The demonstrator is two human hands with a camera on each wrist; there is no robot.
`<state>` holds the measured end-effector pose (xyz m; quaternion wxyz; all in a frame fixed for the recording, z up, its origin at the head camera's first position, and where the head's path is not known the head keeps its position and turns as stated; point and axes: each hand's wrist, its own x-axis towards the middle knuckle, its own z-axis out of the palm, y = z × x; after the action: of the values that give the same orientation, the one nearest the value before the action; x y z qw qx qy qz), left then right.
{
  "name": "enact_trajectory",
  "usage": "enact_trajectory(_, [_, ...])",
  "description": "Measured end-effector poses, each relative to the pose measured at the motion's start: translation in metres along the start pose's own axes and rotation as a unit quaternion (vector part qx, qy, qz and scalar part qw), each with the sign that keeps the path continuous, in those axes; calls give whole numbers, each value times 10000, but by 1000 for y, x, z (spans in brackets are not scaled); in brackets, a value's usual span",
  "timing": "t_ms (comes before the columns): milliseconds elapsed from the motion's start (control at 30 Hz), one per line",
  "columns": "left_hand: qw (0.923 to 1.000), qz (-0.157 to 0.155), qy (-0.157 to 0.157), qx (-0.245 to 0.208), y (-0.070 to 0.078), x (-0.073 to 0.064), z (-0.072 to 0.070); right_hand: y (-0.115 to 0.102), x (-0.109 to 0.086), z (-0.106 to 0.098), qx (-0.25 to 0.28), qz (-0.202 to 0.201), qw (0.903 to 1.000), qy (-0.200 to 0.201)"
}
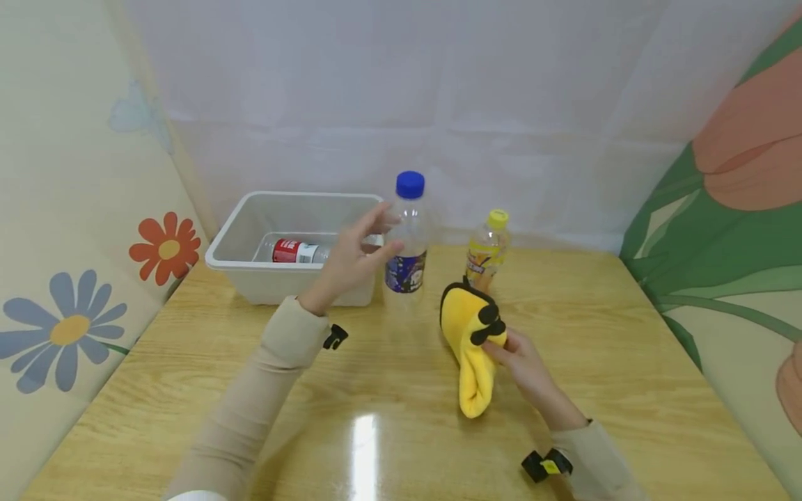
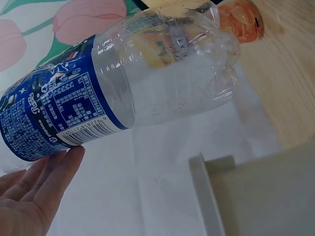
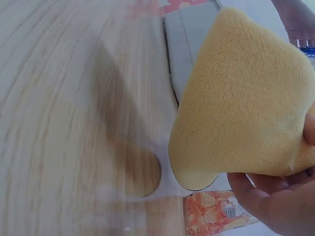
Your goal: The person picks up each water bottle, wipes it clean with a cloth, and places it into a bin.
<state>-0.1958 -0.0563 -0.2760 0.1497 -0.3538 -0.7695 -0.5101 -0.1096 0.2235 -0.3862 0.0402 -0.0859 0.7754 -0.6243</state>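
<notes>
A clear plastic bottle with a blue cap and a dark blue label stands upright on the table. My left hand is beside it, fingers spread and loosely bent. In the left wrist view, the fingertips of that left hand come right up to the edge of the bottle's label. My right hand pinches a soft yellow cloth with black edging, raised in front of the table's right half. From the right wrist, the cloth fills much of the picture, with fingers bent under its edge.
A pale grey plastic bin stands at the back left, holding a clear bottle with a red label. Behind the cloth is a smaller yellow-capped bottle. A white sheet hangs along the table's back edge.
</notes>
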Motion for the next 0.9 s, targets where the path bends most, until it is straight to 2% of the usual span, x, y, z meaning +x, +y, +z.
enact_trajectory(300, [9995, -28, 321, 55, 5, 22, -30, 1, -5, -2, -125, 6, 9999, 61])
enact_trajectory(533, [9965, -93, 706, 446, 5, 35, -50, 1, -6, -4, -191, 51, 9998, 102])
enact_trajectory(700, [9940, -375, 851, 582, 2, 39, -61, 2, -6, -4, -164, 107, 9997, 146])
enact_trajectory(900, [9888, -948, 941, 659, -7, 41, -74, 2, -5, -7, -171, 85, 9997, 122])
